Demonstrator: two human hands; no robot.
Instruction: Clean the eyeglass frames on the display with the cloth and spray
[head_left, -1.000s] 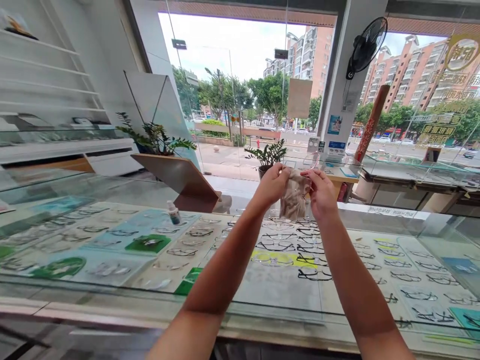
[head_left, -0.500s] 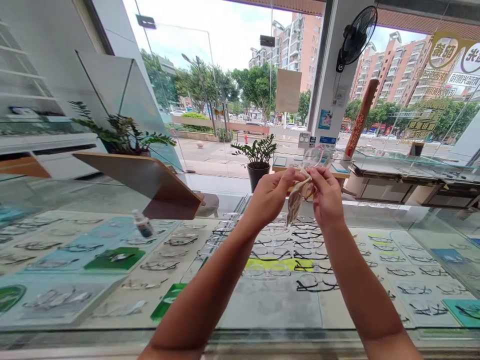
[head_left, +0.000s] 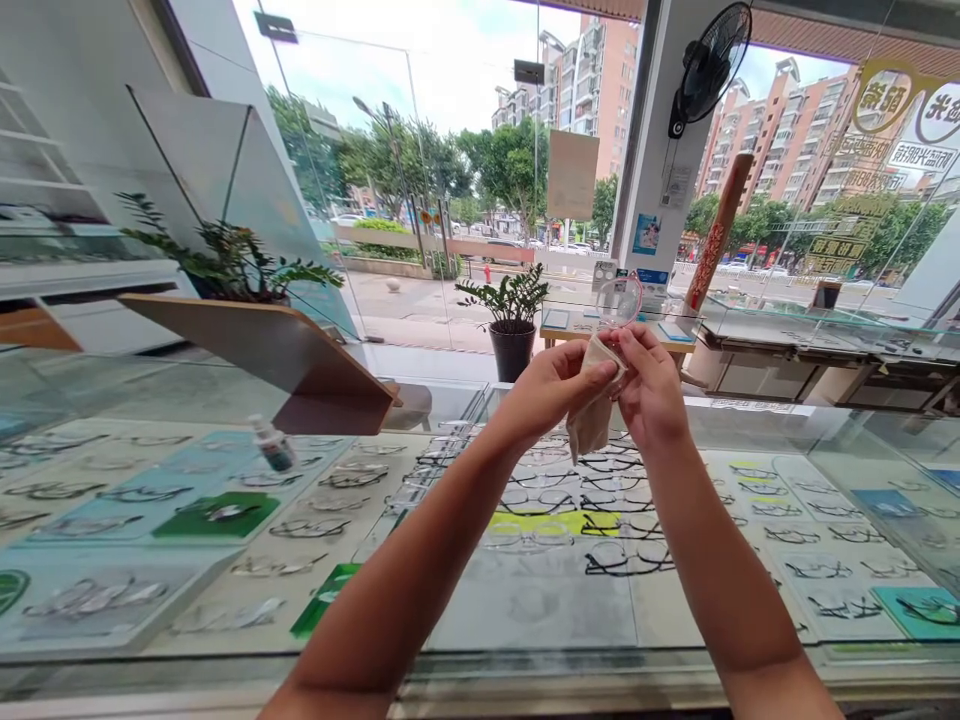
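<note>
Both hands are raised together above the glass display counter (head_left: 540,620). My left hand (head_left: 551,385) pinches a beige cleaning cloth (head_left: 592,420), which hangs down between the hands. My right hand (head_left: 651,385) is closed on a pair of glasses with a clear pinkish frame (head_left: 626,298); one lens sticks up above the fingers, the rest is hidden by cloth and fingers. The cloth is pressed against the glasses where the thumbs meet.
Under the counter glass lie several rows of eyeglass frames (head_left: 600,520) on coloured trays. A small spray bottle (head_left: 271,446) stands on the counter at left beside a wooden stand (head_left: 300,360). A potted plant (head_left: 511,320) and a further glass counter (head_left: 825,335) lie beyond.
The hands have drawn closer together and the cloth is now bunched between them over the glasses. The view has shifted slightly to the right and down.
</note>
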